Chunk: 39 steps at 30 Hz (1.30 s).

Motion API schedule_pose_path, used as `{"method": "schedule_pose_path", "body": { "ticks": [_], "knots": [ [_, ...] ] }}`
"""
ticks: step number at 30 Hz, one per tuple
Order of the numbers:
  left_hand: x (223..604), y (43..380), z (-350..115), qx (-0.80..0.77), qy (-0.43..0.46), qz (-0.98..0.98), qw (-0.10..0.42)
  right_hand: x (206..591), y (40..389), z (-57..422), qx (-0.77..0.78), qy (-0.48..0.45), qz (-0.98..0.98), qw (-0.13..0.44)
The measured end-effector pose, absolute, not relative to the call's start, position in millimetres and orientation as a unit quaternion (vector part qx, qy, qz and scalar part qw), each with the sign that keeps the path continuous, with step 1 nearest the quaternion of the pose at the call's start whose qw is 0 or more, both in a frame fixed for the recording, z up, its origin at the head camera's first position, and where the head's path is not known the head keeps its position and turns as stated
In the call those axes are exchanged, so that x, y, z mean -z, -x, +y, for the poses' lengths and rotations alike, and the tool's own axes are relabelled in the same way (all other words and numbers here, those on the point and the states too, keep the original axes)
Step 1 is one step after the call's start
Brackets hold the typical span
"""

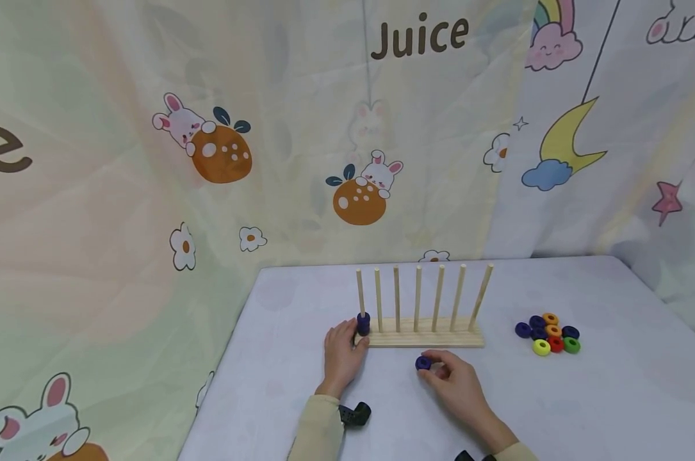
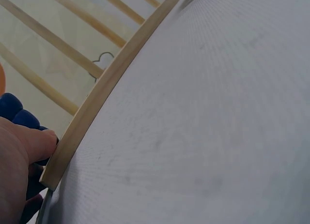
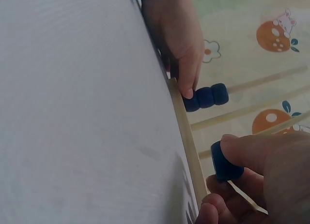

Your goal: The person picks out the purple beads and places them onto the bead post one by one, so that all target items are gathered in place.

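A wooden peg stand (image 1: 425,339) has a row of upright pegs on a flat base. Three dark blue beads (image 3: 205,97) are stacked on its leftmost peg. My left hand (image 1: 343,356) holds the left end of the base, thumb at the front by the lowest bead; its other fingers are partly hidden behind the end in the left wrist view. In front of the stand, my right hand (image 1: 453,384) pinches another dark blue bead (image 3: 226,161) between thumb and fingers. That bead is off the pegs, near the base's front edge.
On the table's right lies a cluster of loose beads: dark blue ones (image 1: 523,330), orange (image 1: 550,319), red (image 1: 556,344), yellow (image 1: 541,347) and green (image 1: 571,346). A printed cloth (image 1: 301,128) hangs behind the white-covered table (image 1: 612,397).
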State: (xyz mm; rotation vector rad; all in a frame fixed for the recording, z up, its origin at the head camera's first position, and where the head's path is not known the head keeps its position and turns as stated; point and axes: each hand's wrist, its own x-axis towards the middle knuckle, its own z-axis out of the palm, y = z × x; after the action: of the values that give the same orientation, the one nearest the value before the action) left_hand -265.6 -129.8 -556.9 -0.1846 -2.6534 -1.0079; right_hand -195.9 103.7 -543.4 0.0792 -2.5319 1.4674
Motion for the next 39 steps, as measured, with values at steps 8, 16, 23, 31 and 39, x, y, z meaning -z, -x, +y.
{"method": "schedule_pose_path", "body": {
  "ticks": [8, 16, 23, 31, 39],
  "knots": [
    [557, 265, -130, 0.345, 0.065, -0.924, 0.152, 535, 196, 93, -0.504, -0.037, -0.859, 0.088],
    [559, 265, -130, 0.351, 0.066, -0.921, 0.153, 524, 198, 79, -0.504, -0.04, -0.859, 0.084],
    [559, 264, -131, 0.352, 0.066, -0.921, 0.153, 515, 202, 72, -0.506, -0.05, -0.857, 0.083],
    [559, 265, -131, 0.344, 0.06, -0.924, 0.153, 493, 211, 69, -0.494, -0.081, -0.862, 0.084],
    [558, 265, -131, 0.345, 0.059, -0.924, 0.153, 471, 221, 69, -0.474, -0.111, -0.867, 0.105]
  ]
}}
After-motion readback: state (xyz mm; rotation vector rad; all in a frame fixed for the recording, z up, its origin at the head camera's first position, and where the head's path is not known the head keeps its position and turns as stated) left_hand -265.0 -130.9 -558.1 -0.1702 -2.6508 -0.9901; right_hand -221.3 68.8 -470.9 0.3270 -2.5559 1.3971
